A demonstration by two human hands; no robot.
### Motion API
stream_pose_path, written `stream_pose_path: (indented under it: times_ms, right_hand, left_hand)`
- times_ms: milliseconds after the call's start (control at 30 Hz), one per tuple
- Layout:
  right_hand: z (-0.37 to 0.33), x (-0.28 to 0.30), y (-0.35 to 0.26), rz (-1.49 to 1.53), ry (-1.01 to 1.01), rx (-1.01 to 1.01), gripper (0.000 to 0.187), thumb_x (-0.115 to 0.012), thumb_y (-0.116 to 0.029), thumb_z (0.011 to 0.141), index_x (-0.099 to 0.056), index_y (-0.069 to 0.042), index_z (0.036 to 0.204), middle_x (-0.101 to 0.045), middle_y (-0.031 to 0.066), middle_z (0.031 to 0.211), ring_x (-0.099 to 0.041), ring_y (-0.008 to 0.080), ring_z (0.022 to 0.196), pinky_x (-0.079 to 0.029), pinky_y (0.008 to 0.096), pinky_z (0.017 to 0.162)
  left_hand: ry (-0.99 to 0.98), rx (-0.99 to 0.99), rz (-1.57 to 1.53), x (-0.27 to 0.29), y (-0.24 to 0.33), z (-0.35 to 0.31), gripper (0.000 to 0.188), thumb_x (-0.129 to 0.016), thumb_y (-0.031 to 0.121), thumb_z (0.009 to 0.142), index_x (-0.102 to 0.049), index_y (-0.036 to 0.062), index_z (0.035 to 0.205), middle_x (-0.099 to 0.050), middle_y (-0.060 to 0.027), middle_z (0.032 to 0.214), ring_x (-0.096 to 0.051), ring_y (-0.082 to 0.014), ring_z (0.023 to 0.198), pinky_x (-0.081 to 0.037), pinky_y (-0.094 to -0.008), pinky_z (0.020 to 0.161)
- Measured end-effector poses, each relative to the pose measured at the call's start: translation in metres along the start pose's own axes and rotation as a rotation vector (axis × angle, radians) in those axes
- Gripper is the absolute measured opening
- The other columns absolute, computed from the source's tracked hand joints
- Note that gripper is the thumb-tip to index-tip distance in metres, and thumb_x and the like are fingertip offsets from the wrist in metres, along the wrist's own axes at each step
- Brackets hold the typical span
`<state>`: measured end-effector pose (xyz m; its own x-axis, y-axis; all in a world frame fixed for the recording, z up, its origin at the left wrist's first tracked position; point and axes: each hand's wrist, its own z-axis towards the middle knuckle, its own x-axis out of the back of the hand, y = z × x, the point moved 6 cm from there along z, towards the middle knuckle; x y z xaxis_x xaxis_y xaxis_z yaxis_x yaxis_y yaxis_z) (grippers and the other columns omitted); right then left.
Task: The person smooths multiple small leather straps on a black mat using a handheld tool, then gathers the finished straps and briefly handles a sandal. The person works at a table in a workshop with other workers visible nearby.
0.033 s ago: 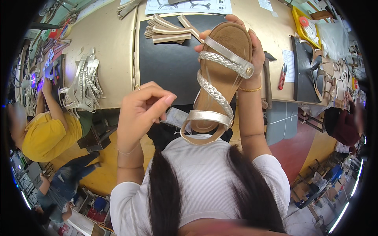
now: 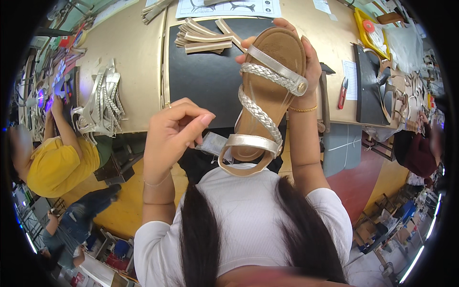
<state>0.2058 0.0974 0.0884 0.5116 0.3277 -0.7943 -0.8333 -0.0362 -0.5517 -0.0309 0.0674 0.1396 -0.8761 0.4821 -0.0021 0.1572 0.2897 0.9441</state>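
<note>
A sandal (image 2: 270,93) with a tan insole, silver straps, two braided bands and a round gold stud is held up over my lap. My right hand (image 2: 311,64) grips it by the toe end, fingers wrapped behind the sole and thumb along its right edge. The heel end with its silver ankle strap points toward my body. To the left of the sandal, my left hand (image 2: 176,128) hovers apart from it, fingers curled and thumb against the index finger. Nothing shows between those fingers.
On the black mat (image 2: 196,86) lie several beige strap strips (image 2: 208,42). Silver sandal uppers (image 2: 103,98) are piled on the table at left. Right of me are a hammer (image 2: 325,95), red-handled snips (image 2: 343,93) and a yellow tray (image 2: 366,28). A co-worker in yellow (image 2: 62,167) sits at left.
The sandal has shifted very slightly to the left, and my left hand very slightly to the right. My right hand keeps its grip. A person behind at the lower left has moved.
</note>
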Motion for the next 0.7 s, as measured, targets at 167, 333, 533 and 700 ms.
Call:
stream_pose_path:
  times_ms: [167,333,533,700]
  right_hand:
    - [0.001,-0.005,-0.004,-0.069,0.016,0.002,0.058,-0.032,-0.052,0.104,-0.034,-0.016,0.150,-0.050,0.0442,0.132,-0.060,0.0589,0.115,-0.059,0.0605,0.088]
    - [0.002,-0.012,-0.001,-0.078,0.027,0.003,0.057,-0.033,-0.049,0.105,-0.033,-0.014,0.150,-0.051,0.0460,0.129,-0.062,0.0575,0.114,-0.059,0.0575,0.089]
    - [0.001,-0.011,-0.004,-0.303,0.193,0.002,0.054,-0.038,-0.041,0.105,-0.037,-0.006,0.145,-0.057,0.0330,0.128,-0.065,0.0392,0.116,-0.058,0.0463,0.095]
    - [0.000,-0.010,0.000,-0.268,0.285,-0.039,0.042,-0.044,-0.031,0.106,-0.048,-0.003,0.137,-0.064,0.0142,0.125,-0.066,0.0204,0.113,-0.055,0.0363,0.097]
  left_hand:
    - [-0.033,-0.051,-0.117,-0.008,-0.009,0.021,0.011,-0.070,0.008,0.095,-0.074,-0.0028,0.097,-0.062,-0.0041,0.086,-0.060,-0.0084,0.065,-0.045,-0.0202,0.052]
    - [0.095,-0.305,-0.160,-0.018,0.004,0.036,0.016,-0.075,0.006,0.090,-0.073,-0.0017,0.104,-0.064,-0.0059,0.099,-0.065,-0.0110,0.080,-0.053,-0.0216,0.058]
    - [0.059,-0.795,0.407,-0.037,0.043,0.033,0.032,-0.082,-0.002,0.078,-0.073,-0.0002,0.109,-0.064,-0.0097,0.113,-0.065,-0.0194,0.099,-0.053,-0.0301,0.086]
    - [0.082,-0.739,0.563,-0.032,0.048,0.046,0.026,-0.079,-0.005,0.076,-0.073,-0.0003,0.101,-0.069,-0.0096,0.100,-0.067,-0.0190,0.089,-0.053,-0.0293,0.080]
